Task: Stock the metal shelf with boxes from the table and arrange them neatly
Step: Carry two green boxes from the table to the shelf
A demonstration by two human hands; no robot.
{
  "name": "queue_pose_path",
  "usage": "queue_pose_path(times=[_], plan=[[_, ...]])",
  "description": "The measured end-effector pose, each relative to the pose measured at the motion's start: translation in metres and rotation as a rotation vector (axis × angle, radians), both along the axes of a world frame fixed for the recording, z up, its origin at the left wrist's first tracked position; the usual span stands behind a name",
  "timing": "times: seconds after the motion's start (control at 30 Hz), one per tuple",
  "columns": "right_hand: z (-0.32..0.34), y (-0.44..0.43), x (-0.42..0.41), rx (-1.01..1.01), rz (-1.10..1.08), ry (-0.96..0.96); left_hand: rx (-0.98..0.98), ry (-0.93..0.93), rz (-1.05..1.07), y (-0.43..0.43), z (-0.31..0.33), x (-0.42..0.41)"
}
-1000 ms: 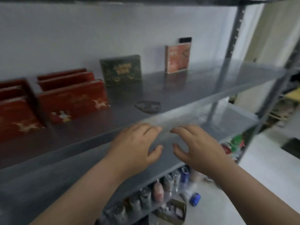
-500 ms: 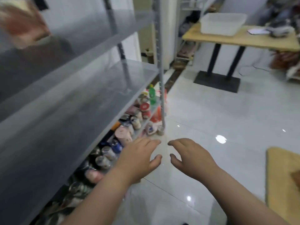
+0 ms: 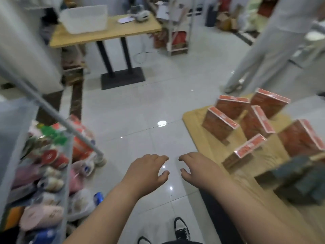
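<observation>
Now, both hands empty

Left hand (image 3: 147,170) and right hand (image 3: 198,169) hover side by side, each grip loose, fingers softly curved, holding nothing, over glossy pale floor tiles (image 3: 133,110). Rightward, flat rectangular red boxes (image 3: 219,123) stand on a light wooden worktop (image 3: 207,143) beside blurred dark green boxes (image 3: 299,182). Grey metal shelf (image 3: 52,110) stands left.

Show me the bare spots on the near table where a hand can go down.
Bare wood lies along the left edge of the table, beside the leftmost red box, and in a strip between the flat red box and the green boxes. The far right is crowded: the other red boxes stand close together.
</observation>
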State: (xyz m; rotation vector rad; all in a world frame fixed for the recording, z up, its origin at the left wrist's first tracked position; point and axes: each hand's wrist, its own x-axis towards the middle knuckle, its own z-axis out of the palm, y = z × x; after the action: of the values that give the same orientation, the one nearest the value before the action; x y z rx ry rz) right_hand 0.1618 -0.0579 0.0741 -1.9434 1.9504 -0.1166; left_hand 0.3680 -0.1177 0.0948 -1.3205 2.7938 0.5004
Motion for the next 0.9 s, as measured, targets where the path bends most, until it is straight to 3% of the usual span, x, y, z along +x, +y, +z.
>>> queue_pose_path(times=[0.2,0.53,0.7,0.9], plan=[[-0.004,0.054,-0.034,0.039,-0.369,0.002,0.042,0.056,-0.311,-0.004,-0.005,-0.063],[-0.007,0.161,-0.114,0.031,-0.775,-0.005,0.09,0.101,-0.596,0.051,-0.013,-0.184],[-0.015,0.208,-0.189,-0.001,-0.897,-0.008,0.109,0.07,-0.611,0.08,-0.03,-0.264],[-0.041,0.227,-0.267,0.053,-0.843,0.028,0.123,0.005,-0.509,0.098,-0.055,-0.352]])
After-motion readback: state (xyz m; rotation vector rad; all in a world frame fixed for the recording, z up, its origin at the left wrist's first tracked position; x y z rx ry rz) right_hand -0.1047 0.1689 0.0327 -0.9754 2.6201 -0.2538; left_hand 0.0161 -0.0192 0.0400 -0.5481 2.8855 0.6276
